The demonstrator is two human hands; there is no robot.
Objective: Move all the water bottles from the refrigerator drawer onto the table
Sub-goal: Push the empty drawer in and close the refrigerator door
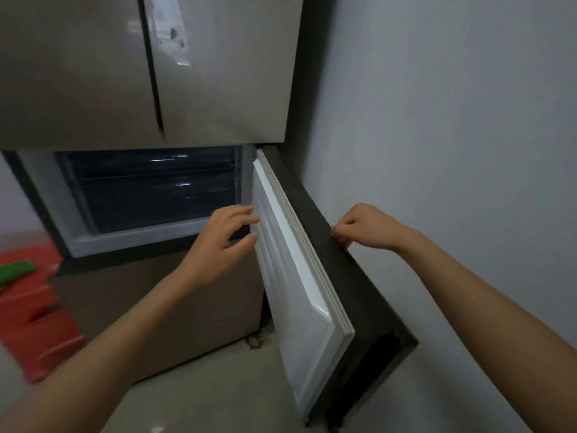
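Step in hand: gaining access to the refrigerator (218,73) compartment; no bottle has been handled yet. The right hand (365,226) grips the dark top edge of the lower door (299,276), fingers curled over the edge and onto the side away from the camera. The door stands swung wide, its white inner liner facing left of that grip. The left hand (221,242) holds nothing: its fingers are loosely spread, with the fingertips at or just touching the liner's near edge. Whether they press on it cannot be told. Directly beyond the left hand's fingertips lies the open compartment, where the dark drawers (150,189) sit stacked, all apparently pushed in. The water bottles are not visible; they are judged to be inside one of these drawers, behind its dark front. The table is out of view. Next move, as a judgement: release or steady the door, carry the left hand forward past the liner to a drawer front, hook the fingers on its lip, and pull it straight out. Take care that the door does not swing back across the drawer's path.
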